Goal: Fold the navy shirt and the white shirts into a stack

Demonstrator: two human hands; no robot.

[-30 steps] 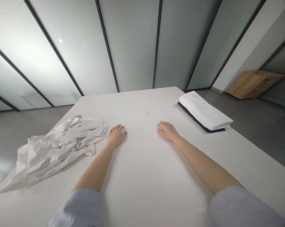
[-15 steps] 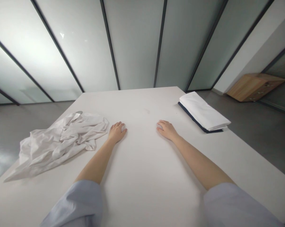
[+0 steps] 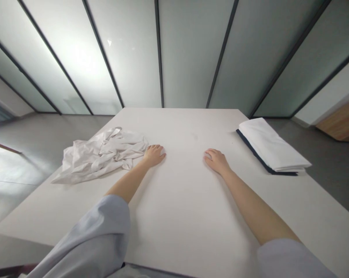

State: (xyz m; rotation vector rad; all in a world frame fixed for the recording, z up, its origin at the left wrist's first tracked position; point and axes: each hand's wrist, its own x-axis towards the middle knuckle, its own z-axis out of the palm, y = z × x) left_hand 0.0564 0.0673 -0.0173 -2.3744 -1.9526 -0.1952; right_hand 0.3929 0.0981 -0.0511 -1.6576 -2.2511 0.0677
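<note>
My left hand lies palm down on the white table, fingers loosely spread and holding nothing. Beside it, to the left, is a crumpled white cloth, perhaps a garment; the hand overlaps its right edge, and I cannot tell whether they touch. My right hand also rests palm down on the tabletop, open, with its fingers slightly bent and nothing in them. Farther right sits a neatly folded white cloth on top of a dark navy folded one, apart from the right hand.
Frosted glass panels in dark frames stand behind the table's far edge. A wooden cabinet is on the floor at the far right. Grey floor shows on both sides of the table.
My view has turned left, so everything sits farther right in the picture. My left hand now appears closer to the crumpled cloth. The right hand stays resting on the table.
</note>
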